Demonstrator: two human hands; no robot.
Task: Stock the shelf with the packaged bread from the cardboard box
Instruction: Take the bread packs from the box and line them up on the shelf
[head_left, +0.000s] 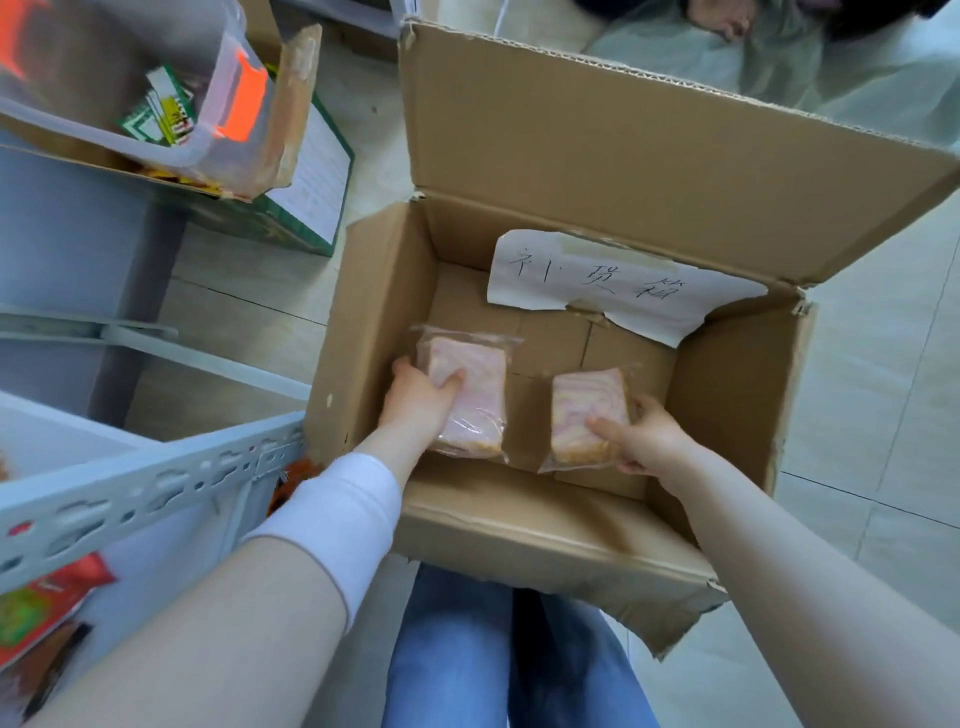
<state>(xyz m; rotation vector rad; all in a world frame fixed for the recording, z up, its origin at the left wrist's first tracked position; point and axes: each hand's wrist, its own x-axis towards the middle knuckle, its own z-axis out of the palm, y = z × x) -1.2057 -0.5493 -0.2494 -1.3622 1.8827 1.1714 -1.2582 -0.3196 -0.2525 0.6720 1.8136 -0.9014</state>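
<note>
Pale floor tiles (883, 364) spread under everything in our head view. An open cardboard box (363, 338) sits on them at the centre, its big flap raised toward 1 o'clock. A white paper note (613, 291) with handwritten characters is stuck to the box's far inner wall.

Two clear-wrapped packets of pink-swirled bread are inside the box, near its floor, apart from each other. Our left hand (421, 400) reaches in from 7 o'clock and grips the left bread packet (478, 374), thumb curled over its top face and fingers beneath. Our right hand (649, 436) comes in from 4 o'clock and holds the right bread packet (582, 405) at its near end, thumb on top and fingers wrapped round its right side. A white sleeve (337, 509) covers the left forearm.

At 8 o'clock the grey perforated rail of the shelf (156, 483) crosses the frame, with a red snack packet (47, 603) below it. At 10 o'clock a clear plastic bin (156, 150) holds green cartons. Blue jeans (452, 649) show at 6 o'clock.
</note>
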